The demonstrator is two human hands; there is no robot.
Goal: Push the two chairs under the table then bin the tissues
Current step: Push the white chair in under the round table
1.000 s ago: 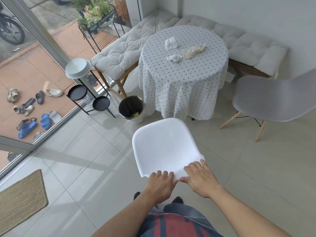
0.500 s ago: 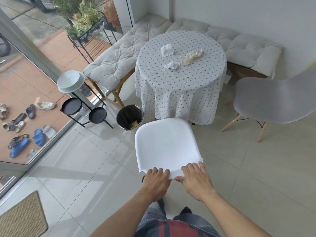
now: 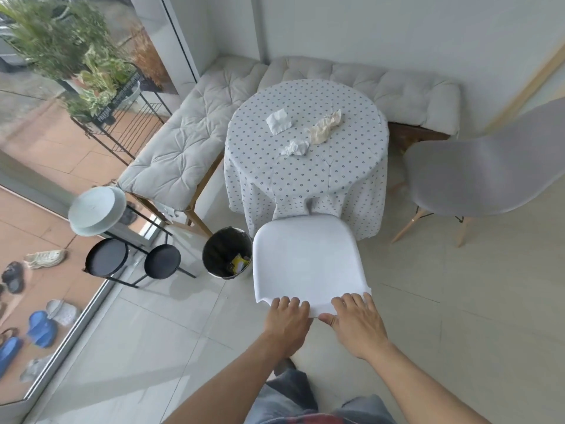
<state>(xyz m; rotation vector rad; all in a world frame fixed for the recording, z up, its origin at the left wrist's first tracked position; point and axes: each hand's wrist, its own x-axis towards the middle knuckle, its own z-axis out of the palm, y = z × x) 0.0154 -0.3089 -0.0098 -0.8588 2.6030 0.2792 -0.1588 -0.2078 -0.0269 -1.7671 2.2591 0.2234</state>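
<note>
At the table's edge, left hand and right hand grip the white chair's backrest.

Bright, even daylight from the glass wall at left. Soft shadows only, falling rightward and toward the camera on the pale floor tiles. Faint sheen and reflections on the tiles near the glass. White chair nearly blown out, little surface detail. Strong wide-angle bending at the edges, window frame and wall lines curved. Slight softness throughout, plants at top left smeared.
</note>
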